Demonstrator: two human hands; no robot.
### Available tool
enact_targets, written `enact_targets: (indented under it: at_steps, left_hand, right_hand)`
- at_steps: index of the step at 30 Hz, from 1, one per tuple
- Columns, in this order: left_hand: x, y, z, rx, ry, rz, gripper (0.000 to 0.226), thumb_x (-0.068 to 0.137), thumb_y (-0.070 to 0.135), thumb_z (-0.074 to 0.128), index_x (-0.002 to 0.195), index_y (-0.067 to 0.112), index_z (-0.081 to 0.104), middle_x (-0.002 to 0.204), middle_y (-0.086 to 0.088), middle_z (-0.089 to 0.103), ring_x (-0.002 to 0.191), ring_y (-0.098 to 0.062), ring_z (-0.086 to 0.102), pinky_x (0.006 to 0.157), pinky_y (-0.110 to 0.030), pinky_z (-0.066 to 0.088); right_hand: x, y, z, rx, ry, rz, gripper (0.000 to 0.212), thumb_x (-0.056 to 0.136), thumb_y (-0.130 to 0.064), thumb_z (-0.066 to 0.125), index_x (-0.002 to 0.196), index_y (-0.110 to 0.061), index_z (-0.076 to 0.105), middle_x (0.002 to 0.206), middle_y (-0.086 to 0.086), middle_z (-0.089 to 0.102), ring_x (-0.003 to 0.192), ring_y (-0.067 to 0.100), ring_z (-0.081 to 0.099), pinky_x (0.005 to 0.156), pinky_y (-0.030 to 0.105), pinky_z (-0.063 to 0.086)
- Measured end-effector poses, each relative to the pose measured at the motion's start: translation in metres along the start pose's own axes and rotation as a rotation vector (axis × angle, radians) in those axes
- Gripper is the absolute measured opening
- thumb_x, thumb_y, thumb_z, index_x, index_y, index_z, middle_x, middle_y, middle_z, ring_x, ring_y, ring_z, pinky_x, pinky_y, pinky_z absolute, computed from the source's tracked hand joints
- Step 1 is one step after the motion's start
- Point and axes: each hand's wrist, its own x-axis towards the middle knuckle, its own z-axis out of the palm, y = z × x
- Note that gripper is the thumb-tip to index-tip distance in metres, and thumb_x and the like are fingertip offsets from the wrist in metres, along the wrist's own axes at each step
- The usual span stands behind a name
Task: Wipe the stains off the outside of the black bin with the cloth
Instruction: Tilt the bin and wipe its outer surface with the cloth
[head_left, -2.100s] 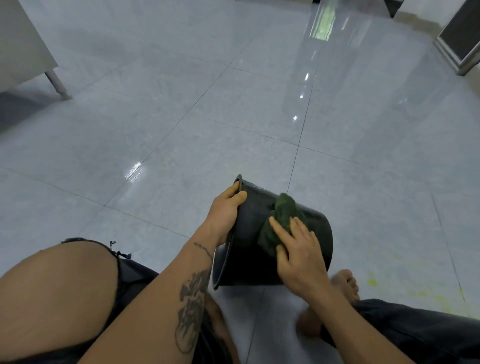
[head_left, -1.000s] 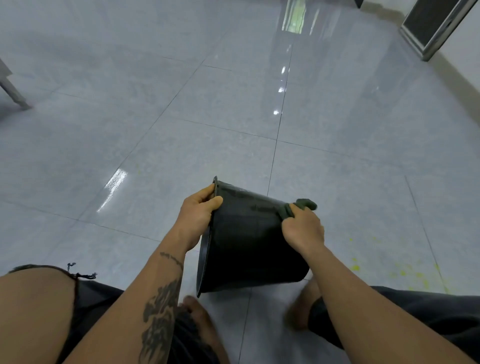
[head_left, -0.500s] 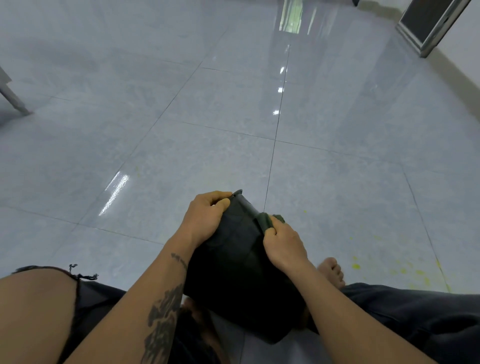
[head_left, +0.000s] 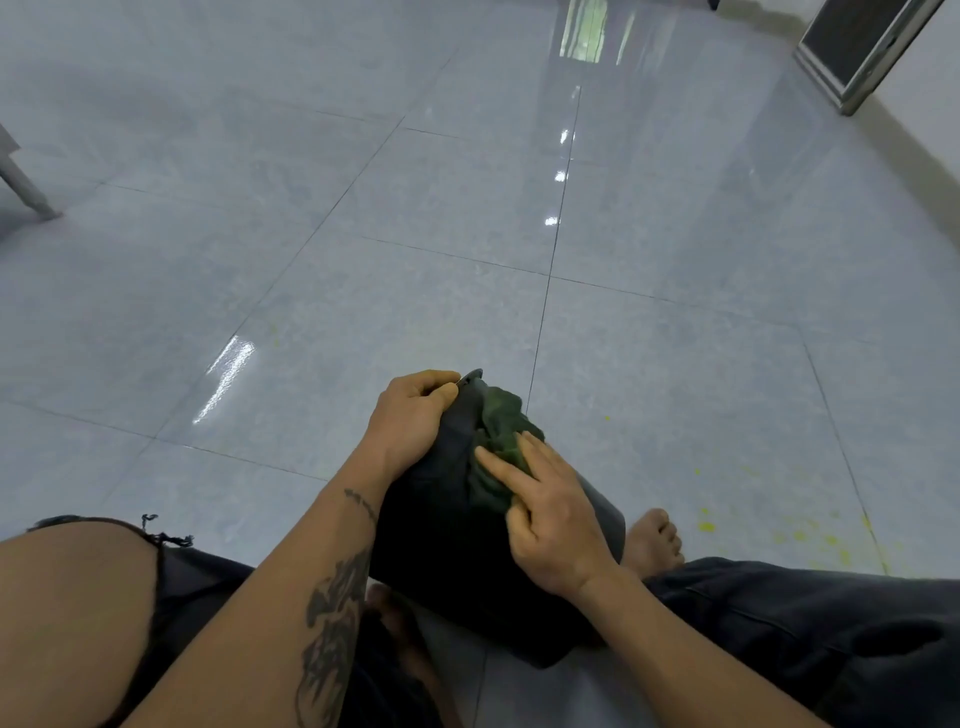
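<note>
Bin: the round black plastic bin lies tipped over between your knees, its lower end down by your lap and just above the grey tiled floor.
Axis: its long axis runs away from you and a little left, the far end raised; you see only its outer wall, so which end is the rim you cannot tell for sure, though a thin lip shows at the far tip under your left thumb.
Cloth: the crumpled dark green cloth sits on the bin's upper wall, near the far end.
Left hand: your left hand curls closed over the bin's far edge, gripping it.
Right hand: your right hand lies on the bin with fingers loosely spread, the forefinger stretched out flat, pressing the cloth against the wall.
Beside the bin: a bare foot rests on the floor just right of it; yellow specks dot the tiles further right.
Change: half a second ago your right hand was bunched tight around the cloth; now the fingers have opened and more cloth shows beyond them. Two seconds ago the bin lay crosswise, mouth to your left.
</note>
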Motion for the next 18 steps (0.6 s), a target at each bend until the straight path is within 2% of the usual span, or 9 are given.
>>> enact_targets:
  at_steps: [2,4,7,10,12,15,18]
  left_hand:
    - [0.001,0.003,0.003,0.050,0.040,-0.012,0.027,0.093,0.030,0.062,0.116,0.024,0.073,0.106,0.006,0.072,0.103,-0.014,0.066,0.090,-0.027,0.051]
    - [-0.002,0.008,0.003,0.130,0.068,0.008,0.028,0.093,0.034,0.062,0.118,0.025,0.071,0.098,0.007,0.070,0.095,-0.011,0.064,0.080,-0.021,0.045]
    - [-0.008,0.009,-0.002,0.166,-0.013,0.028,0.029,0.094,0.034,0.059,0.121,0.028,0.068,0.101,0.009,0.069,0.096,-0.011,0.064,0.084,-0.024,0.045]
    - [-0.016,0.001,-0.011,0.224,-0.155,0.021,0.028,0.094,0.035,0.055,0.118,0.030,0.068,0.108,0.008,0.071,0.101,-0.012,0.066,0.092,-0.033,0.050]
    - [-0.022,-0.003,-0.012,0.214,-0.194,-0.003,0.025,0.096,0.033,0.050,0.109,0.028,0.071,0.105,0.008,0.073,0.097,-0.013,0.068,0.091,-0.037,0.052]
    - [-0.021,0.001,-0.009,0.226,-0.166,-0.007,0.024,0.099,0.028,0.048,0.103,0.024,0.071,0.101,0.005,0.073,0.094,-0.014,0.067,0.087,-0.036,0.053]
    - [-0.015,0.005,-0.006,0.193,-0.108,-0.038,0.024,0.099,0.026,0.049,0.103,0.017,0.071,0.102,-0.003,0.074,0.095,-0.023,0.069,0.089,-0.042,0.055]
  right_hand:
    - [-0.006,0.012,-0.006,0.029,0.038,0.130,0.062,0.082,-0.018,0.043,0.141,-0.037,0.050,0.148,0.001,0.047,0.135,0.017,0.041,0.115,0.037,0.034]
    - [-0.009,0.027,-0.011,0.014,0.059,0.276,0.061,0.083,-0.020,0.041,0.142,-0.033,0.049,0.145,-0.001,0.049,0.128,0.018,0.046,0.110,0.035,0.039]
    - [-0.007,0.038,-0.029,0.049,0.077,0.450,0.058,0.088,-0.020,0.035,0.144,-0.027,0.047,0.152,0.005,0.043,0.133,0.027,0.044,0.111,0.032,0.031]
    - [-0.007,0.037,-0.043,0.154,0.054,0.566,0.052,0.100,-0.012,0.034,0.150,-0.027,0.038,0.159,0.001,0.032,0.141,0.028,0.035,0.112,0.029,0.024]
    - [-0.003,0.031,-0.037,0.159,0.053,0.526,0.052,0.100,-0.012,0.035,0.149,-0.027,0.040,0.158,0.002,0.033,0.142,0.026,0.034,0.116,0.031,0.022]
    - [0.003,0.012,-0.020,0.119,0.026,0.340,0.055,0.090,-0.020,0.038,0.144,-0.026,0.047,0.154,0.005,0.041,0.140,0.026,0.037,0.120,0.037,0.025]
    - [-0.002,-0.015,-0.009,0.020,-0.034,0.136,0.060,0.085,-0.021,0.041,0.143,-0.029,0.049,0.156,0.006,0.036,0.146,0.025,0.026,0.123,0.043,0.016]
